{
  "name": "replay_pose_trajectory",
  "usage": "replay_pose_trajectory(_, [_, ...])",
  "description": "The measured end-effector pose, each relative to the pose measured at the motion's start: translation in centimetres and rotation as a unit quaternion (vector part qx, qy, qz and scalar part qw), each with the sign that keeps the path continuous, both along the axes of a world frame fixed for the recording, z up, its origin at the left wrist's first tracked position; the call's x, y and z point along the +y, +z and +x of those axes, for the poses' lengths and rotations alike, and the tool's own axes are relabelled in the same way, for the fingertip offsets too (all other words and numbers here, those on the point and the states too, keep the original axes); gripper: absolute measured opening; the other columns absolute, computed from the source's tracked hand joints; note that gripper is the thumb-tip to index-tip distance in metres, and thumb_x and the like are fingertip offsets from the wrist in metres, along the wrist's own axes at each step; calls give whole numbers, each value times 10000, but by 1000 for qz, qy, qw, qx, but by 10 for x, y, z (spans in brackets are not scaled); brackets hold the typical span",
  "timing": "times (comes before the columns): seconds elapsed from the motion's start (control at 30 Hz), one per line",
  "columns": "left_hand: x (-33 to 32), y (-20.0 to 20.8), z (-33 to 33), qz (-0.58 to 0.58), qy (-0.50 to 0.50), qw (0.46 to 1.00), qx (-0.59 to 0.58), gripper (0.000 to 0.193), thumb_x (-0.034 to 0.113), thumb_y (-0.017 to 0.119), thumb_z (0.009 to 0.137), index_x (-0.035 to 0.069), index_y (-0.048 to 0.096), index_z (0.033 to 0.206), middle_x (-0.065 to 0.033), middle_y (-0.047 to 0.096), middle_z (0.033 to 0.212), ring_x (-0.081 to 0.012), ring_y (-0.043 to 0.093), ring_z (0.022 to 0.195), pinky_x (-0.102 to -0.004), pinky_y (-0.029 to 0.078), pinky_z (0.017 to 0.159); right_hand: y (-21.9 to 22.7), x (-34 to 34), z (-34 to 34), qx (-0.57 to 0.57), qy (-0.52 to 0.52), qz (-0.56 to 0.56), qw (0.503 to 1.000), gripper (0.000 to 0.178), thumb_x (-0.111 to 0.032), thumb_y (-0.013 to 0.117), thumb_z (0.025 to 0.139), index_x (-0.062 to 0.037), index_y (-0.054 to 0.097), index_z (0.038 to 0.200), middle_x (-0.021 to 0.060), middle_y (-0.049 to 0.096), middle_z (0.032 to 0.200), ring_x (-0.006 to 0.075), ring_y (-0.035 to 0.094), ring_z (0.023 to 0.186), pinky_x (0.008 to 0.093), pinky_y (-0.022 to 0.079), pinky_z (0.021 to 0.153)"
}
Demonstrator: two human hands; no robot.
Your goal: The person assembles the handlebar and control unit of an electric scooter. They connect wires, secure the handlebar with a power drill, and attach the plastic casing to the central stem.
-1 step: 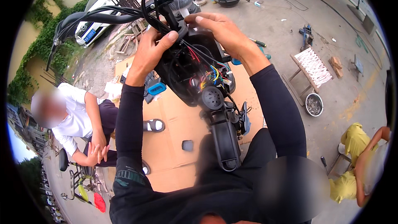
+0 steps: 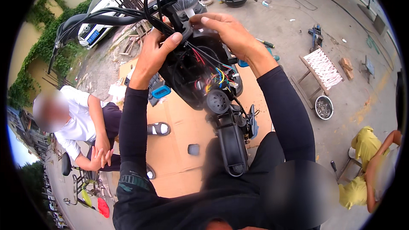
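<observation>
An electric two-wheeler with its wiring exposed stands between my arms. My left hand (image 2: 154, 55) grips the upper left of its black front housing (image 2: 213, 44), thumb on top next to the steering column (image 2: 175, 17); its fingertips are partly hidden behind the cables. My right hand (image 2: 230, 32) curls over the housing's upper right edge, thumb lying along the fingers. Below, red, yellow and blue wires (image 2: 219, 76) spill out above a round black slotted disc (image 2: 217, 102). A long black frame piece (image 2: 232, 145) runs back toward my legs. The handlebar (image 2: 102, 18) slants across the top.
Cardboard (image 2: 179, 162) lies under the vehicle, with a small dark grey piece (image 2: 193, 149) on it. A person in white (image 2: 81, 123) sits at left, another in yellow trousers (image 2: 360, 166) at right. A metal bowl of small parts (image 2: 324, 107) stands near a low stool (image 2: 322, 69).
</observation>
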State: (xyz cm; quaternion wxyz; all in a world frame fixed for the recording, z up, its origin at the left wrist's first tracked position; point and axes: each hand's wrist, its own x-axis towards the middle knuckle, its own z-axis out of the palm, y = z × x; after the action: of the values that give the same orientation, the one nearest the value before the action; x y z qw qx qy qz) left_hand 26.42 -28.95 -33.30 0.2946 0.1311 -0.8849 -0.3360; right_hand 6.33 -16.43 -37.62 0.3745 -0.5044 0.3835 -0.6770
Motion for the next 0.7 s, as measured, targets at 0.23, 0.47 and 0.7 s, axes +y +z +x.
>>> replay_pose_trajectory(0.23, [0, -4, 1, 2, 8, 1000, 23, 645, 529, 670, 901, -56, 632, 1171, -65, 630, 1041, -151, 557, 974, -297, 443, 889, -4, -28, -6, -107, 57, 23, 992, 387, -235, 515, 1062, 26, 652, 1312, 115, 676, 1289, 210, 590, 1256, 361, 424, 1101])
replay_pose_trajectory(0.47, [-2, -7, 3, -23, 14, 1000, 14, 585, 581, 643, 902, 4, 589, 981, -25, 547, 947, -137, 486, 907, -291, 395, 823, -3, -30, -4, -148, 84, 48, 984, 389, -247, 494, 1068, 33, 655, 1285, 123, 676, 1280, 203, 606, 1213, 374, 421, 1093])
replay_pose_trajectory(0.7, [-6, -4, 4, -5, -2, 1000, 15, 654, 616, 697, 846, 14, 552, 1054, -40, 540, 1010, -132, 494, 928, -267, 395, 815, 2, 6, 1, -56, 106, -7, 993, 459, -270, 571, 1018, 58, 604, 1337, 112, 651, 1313, 220, 613, 1195, 318, 440, 1055])
